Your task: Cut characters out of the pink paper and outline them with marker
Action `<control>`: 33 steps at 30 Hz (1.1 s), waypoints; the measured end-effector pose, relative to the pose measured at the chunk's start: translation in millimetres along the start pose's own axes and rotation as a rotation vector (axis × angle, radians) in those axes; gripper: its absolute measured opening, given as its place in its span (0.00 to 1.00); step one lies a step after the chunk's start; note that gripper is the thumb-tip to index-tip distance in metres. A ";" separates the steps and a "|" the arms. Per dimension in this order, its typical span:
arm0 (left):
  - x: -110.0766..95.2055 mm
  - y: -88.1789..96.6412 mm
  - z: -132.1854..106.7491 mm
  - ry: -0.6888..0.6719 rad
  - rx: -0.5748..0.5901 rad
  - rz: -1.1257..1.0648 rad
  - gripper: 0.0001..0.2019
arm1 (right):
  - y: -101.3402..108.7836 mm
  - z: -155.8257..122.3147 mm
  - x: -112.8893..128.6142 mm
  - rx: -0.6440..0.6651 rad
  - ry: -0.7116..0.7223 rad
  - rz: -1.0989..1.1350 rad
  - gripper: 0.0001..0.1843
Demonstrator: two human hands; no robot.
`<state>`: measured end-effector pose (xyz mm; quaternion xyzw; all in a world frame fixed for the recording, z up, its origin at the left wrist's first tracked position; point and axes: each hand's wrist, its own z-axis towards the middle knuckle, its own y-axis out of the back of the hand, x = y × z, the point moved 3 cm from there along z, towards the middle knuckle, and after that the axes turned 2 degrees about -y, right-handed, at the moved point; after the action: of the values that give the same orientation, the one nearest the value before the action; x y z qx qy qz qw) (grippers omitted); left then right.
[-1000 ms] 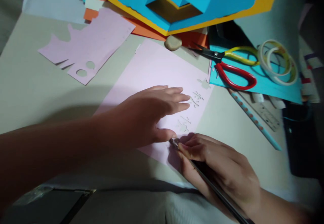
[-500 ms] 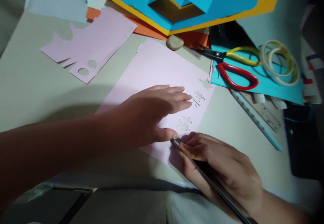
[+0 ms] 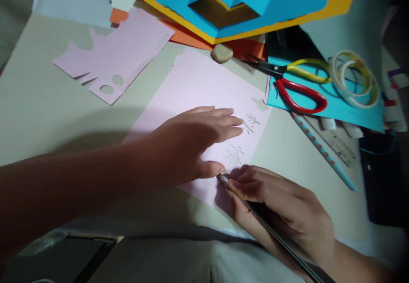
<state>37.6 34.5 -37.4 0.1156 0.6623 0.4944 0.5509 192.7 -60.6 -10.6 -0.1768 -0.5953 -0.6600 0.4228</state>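
Observation:
A sheet of pale pink paper (image 3: 194, 78) lies on the table, with small characters and a little star-like shape cut through it along its right side. My left hand (image 3: 188, 142) rests flat on this sheet, fingers stretched out and holding nothing. In my right hand (image 3: 281, 206) is a slim dark craft knife (image 3: 268, 227), gripped like a pen. Its tip meets the paper beside my left thumb, below the lower cut character; the blade itself is too small to make out.
Scissors (image 3: 277, 70) with yellow and red handles lie beside rolls of tape (image 3: 337, 78) on blue paper. A dotted pencil (image 3: 326, 153) and a ruler (image 3: 341, 146) are at the right. Pink scrap paper (image 3: 128, 44), a stone-like lump (image 3: 222, 53) and a blue-and-yellow pop-up card (image 3: 179, 1) lie farther back.
The whole view has shifted very slightly. The knife tip has barely moved beside my left thumb, and both hands keep their pose.

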 end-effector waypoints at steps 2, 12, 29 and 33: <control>-0.7 0.8 0.2 -0.002 -0.006 -0.003 0.32 | -0.1 0.0 -0.6 -0.004 -0.005 0.011 0.13; -1.2 1.9 0.4 0.011 0.003 0.007 0.30 | 2.8 3.7 -2.7 0.056 -0.099 0.097 0.13; -2.9 4.4 1.0 0.033 0.020 0.000 0.33 | 8.0 15.4 0.8 0.060 -0.111 0.125 0.11; -1.9 4.1 1.1 0.012 0.038 -0.017 0.34 | 6.1 13.9 2.4 0.072 -0.135 0.133 0.12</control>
<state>37.6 35.7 -32.9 0.1176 0.6758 0.4779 0.5488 192.3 -48.0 -1.7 -0.2446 -0.6327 -0.5951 0.4309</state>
